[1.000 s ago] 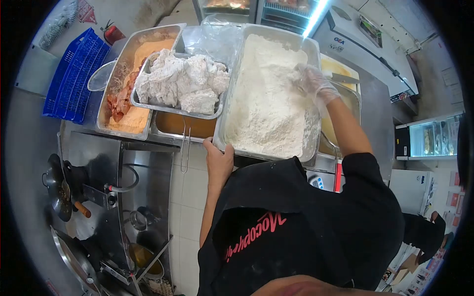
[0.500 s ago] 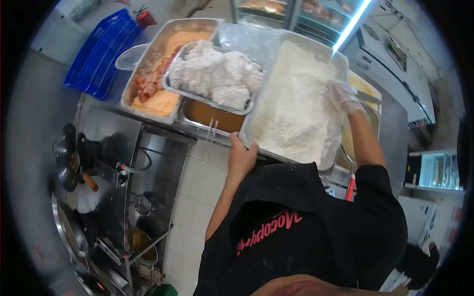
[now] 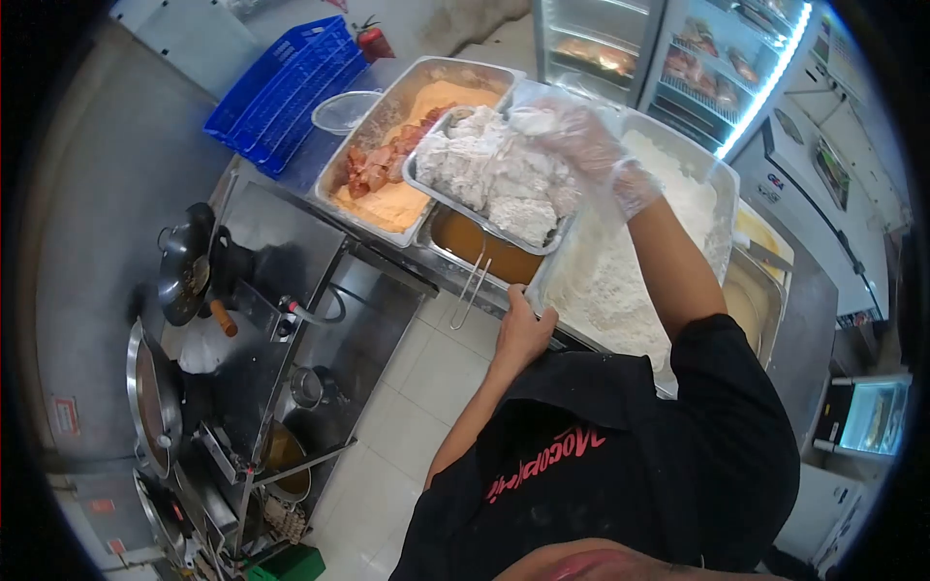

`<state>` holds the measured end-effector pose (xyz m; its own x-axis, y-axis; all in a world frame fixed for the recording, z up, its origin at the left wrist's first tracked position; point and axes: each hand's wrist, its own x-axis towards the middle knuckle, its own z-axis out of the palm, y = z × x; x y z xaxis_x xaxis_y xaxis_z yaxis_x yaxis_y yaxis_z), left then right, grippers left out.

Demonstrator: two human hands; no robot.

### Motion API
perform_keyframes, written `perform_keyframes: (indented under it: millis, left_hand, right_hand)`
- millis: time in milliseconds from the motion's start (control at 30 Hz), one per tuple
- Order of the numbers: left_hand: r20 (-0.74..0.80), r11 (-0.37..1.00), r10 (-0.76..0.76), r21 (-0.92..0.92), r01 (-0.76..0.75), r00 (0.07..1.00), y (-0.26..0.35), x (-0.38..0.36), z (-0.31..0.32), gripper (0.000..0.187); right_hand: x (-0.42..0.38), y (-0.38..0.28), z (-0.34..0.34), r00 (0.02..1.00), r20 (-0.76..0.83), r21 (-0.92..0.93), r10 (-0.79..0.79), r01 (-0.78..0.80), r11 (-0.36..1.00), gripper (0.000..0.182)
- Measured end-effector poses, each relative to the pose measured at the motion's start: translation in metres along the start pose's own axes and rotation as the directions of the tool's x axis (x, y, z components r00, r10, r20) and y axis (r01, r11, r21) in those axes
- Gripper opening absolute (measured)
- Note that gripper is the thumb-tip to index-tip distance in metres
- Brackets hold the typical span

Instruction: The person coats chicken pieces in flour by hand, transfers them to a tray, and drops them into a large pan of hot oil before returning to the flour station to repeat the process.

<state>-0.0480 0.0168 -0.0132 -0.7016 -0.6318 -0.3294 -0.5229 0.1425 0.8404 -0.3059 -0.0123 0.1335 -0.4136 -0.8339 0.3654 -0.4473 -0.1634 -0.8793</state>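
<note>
A small steel tray of floured chicken pieces (image 3: 494,174) sat left of the large steel flour tray (image 3: 722,184), with the long marinade pan (image 3: 387,194) further left.

Steel counter (image 3: 291,242) w/ trays (image 3: 383,203)

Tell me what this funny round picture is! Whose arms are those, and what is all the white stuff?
The picture comes from a camera worn on a person's head, looking down, so you see their own arms. It looks round because the lens bends the view. The right hand, in a clear plastic glove, reaches over a metal tray of floured pieces. The bare left hand grips the near edge of a big pan of flour. Farther left sits a pan with orange coating and reddish raw pieces, beside a blue crate. Woks sit low on the left.
</note>
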Motion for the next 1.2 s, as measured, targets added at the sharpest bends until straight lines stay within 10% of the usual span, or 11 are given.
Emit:
perform_keyframes:
  millis: [300, 400, 433, 567, 800, 933, 1100, 1200]
  left_hand:
    - [-0.005, 0.999, -0.028, 0.032, 0.028, 1.0, 0.0, 0.001, -0.001, 0.076]
    - [0.011, 0.998, -0.055, 0.032, 0.054, 0.998, 0.0, 0.001, -0.001, 0.078]
    - [0.007, 0.997, -0.058, 0.053, 0.058, 0.998, 0.002, 0.0, -0.001, 0.078]
    - [0.02, 0.999, -0.042, 0.033, 0.042, 0.999, -0.002, 0.002, 0.0, 0.078]
    - [-0.007, 0.999, -0.011, 0.049, 0.012, 1.0, 0.001, -0.001, 0.001, 0.074]
    - [0.031, 0.998, -0.054, 0.025, 0.053, 0.998, 0.0, 0.0, 0.0, 0.072]
    - [-0.003, 1.0, 0.027, 0.001, -0.027, 1.0, -0.009, 0.004, 0.006, 0.07]
    - [-0.008, 0.998, 0.054, -0.019, -0.054, 0.999, -0.011, 0.005, 0.007, 0.068]
  right_hand:
    - [0.062, -0.02, 0.067, 0.786, 0.6, -0.489, 0.149, 0.213, 0.846, 0.05]
    - [0.051, -0.024, 0.082, 0.745, 0.632, -0.714, 0.213, 0.452, 0.535, 0.044]
    - [0.053, 0.007, 0.088, 0.756, 0.643, -0.652, -0.127, 0.626, 0.428, 0.036]
    - [0.047, 0.026, 0.098, 0.727, 0.607, -0.753, -0.322, 0.656, 0.063, 0.031]
    - [0.046, 0.014, 0.092, 0.841, 0.517, -0.779, -0.161, 0.54, 0.319, 0.035]
    - [0.017, -0.042, 0.022, 0.979, 0.202, -0.72, 0.017, 0.137, 0.68, 0.048]
    - [-0.03, 0.104, -0.117, 0.944, -0.08, -0.111, 0.319, -0.327, 0.939, 0.026]
    - [-0.112, 0.207, -0.14, 0.88, -0.018, -0.552, 0.475, -0.405, 0.729, 0.04]
